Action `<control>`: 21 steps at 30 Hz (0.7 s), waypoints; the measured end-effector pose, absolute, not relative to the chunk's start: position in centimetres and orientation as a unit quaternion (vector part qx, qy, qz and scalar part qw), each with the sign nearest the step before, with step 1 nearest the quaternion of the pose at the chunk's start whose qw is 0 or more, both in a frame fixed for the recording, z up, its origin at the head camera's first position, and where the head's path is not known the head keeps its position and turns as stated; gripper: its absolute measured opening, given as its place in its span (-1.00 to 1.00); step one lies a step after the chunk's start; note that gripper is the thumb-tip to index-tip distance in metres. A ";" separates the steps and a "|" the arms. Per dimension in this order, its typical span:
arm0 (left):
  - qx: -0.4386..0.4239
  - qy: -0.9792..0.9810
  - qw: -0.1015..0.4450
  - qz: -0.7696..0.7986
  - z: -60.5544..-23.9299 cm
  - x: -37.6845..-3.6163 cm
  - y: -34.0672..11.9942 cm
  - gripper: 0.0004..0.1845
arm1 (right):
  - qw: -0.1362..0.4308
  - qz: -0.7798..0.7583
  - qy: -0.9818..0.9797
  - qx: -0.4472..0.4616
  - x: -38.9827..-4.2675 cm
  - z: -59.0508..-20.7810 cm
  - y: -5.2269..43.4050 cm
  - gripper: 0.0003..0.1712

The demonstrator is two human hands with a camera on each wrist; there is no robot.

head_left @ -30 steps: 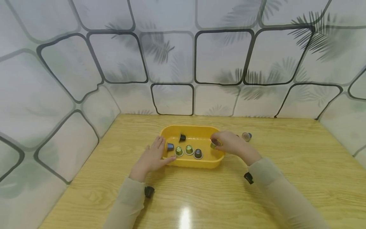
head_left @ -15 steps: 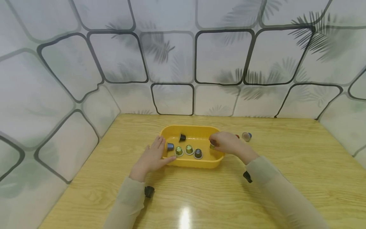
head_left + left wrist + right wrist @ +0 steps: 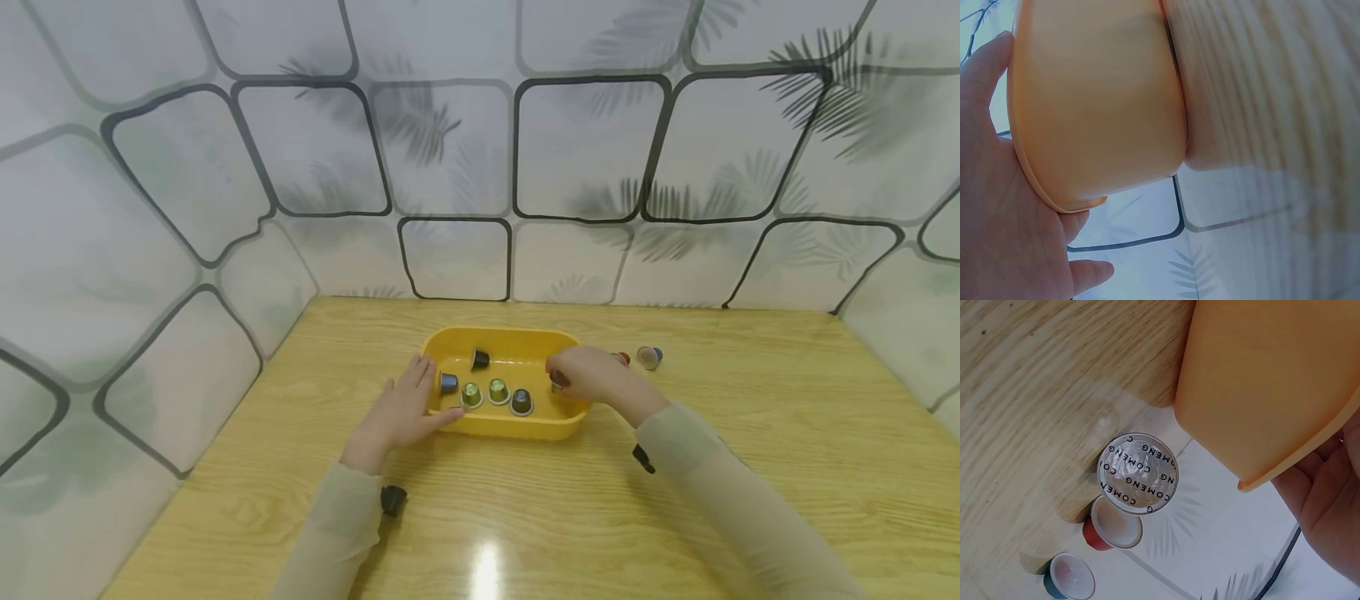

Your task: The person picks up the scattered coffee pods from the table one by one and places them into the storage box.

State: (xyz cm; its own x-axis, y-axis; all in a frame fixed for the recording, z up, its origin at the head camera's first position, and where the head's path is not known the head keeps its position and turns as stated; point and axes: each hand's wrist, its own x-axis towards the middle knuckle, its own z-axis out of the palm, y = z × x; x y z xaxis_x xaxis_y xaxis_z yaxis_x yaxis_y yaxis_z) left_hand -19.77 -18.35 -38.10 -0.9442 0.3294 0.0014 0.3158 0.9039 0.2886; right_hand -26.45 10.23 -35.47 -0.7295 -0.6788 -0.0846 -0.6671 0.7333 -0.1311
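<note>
A yellow plastic tray (image 3: 510, 429) stands on the wooden table with several coffee capsules inside. My left hand (image 3: 401, 412) rests on the tray's left end, fingers straight along the rim and thumb over the front edge. In the left wrist view, the palm lies against the rim. Inside the right end, my right hand (image 3: 592, 373) pinches a green coffee capsule (image 3: 556, 387), mostly hidden by the fingers. To the left lie a black capsule (image 3: 480, 359), a blue one (image 3: 448, 383), two green ones (image 3: 498, 392) and a dark one (image 3: 521, 402).
Outside the tray's right end are a capsule with a printed lid (image 3: 1138, 474), a red capsule (image 3: 1092, 534) and a blue-green one (image 3: 1054, 584). Patterned white walls (image 3: 570, 258) bound the table (image 3: 480, 500) at the back and sides.
My right hand has shifted slightly left and down inside the tray with the green capsule. The red capsule behind that hand shows more. The left hand stays on the tray.
</note>
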 end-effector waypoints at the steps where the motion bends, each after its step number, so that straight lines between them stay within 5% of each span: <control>1: 0.165 0.976 0.024 0.143 -38.1 -19.8 -18.4 -0.01 | 0.066 -0.046 0.929 -0.360 -26.5 -35.5 10.1 -0.81; 21: 0.163 0.976 0.025 0.143 -38.1 -19.8 -18.3 -0.04 | 0.074 -0.017 0.931 -0.356 -26.8 -36.3 9.2 -0.79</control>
